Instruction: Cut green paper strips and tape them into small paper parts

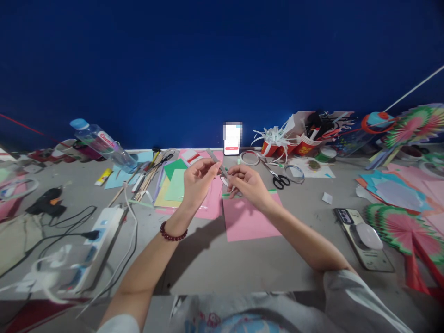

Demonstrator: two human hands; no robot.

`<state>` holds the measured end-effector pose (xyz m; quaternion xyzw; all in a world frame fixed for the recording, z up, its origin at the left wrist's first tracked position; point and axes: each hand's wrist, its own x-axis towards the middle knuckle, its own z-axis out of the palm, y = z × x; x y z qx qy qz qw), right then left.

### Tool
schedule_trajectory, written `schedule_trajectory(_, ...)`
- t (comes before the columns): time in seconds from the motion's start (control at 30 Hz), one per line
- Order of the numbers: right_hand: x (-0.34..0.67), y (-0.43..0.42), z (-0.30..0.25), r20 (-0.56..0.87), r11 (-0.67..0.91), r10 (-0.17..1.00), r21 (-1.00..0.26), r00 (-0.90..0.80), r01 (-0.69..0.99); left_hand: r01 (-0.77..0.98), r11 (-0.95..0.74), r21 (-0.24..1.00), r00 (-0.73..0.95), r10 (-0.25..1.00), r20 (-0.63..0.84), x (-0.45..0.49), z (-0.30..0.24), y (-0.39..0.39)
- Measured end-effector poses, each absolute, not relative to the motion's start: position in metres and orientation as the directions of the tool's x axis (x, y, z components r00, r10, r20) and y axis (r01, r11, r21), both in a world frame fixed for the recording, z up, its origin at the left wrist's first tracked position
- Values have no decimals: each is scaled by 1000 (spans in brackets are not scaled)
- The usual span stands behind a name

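My left hand (198,180) and my right hand (247,184) are raised together above the table, fingers pinched. Between them they hold a thin grey strip or stick (215,159) that slants up to the left, with a small roll of clear tape (225,180) at the right hand's fingertips. A dark red bead bracelet sits on my left wrist. Under the hands lie a pink paper sheet (248,219) and a second pink sheet (211,203). Green and yellow sheets (173,185) lie just left of the hands.
Black scissors (277,178), tape rings (250,158), red paper cups (301,145) and an upright phone (232,138) stand at the back. A water bottle (104,144), glue gun (46,203) and power strip (93,240) are left. A phone (364,238) and paper fans (405,226) lie right.
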<state>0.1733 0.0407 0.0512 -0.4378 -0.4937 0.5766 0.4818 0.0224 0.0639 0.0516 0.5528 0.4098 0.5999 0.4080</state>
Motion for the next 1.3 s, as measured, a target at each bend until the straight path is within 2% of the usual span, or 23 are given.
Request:
schedule_trajectory(0.17, 175, 40, 53, -22, -31, 990, -997, -136, -64, 62, -371, 926, -43, 926, 374, 21, 50, 63)
schedule_trajectory(0.4, 175, 41, 47, 58, 59, 997, -998, -59, 21, 77, -412, 908, -29, 910, 415, 23, 45, 63)
schedule_trajectory(0.57, 174, 41, 44, 159, 157, 987, -981, 2, 115, 63, -396, 916, -40, 916, 399, 26, 47, 59)
schedule_trajectory(0.87, 174, 46, 40, 261, 248, 964, -952, 54, 177, 29, -370, 929, -39, 928, 371, 28, 48, 55)
schedule_trajectory(1.3, 174, 44, 42, 313, 281, 946, -922, 86, 268, -87, -277, 957, -57, 960, 273, 32, 51, 56)
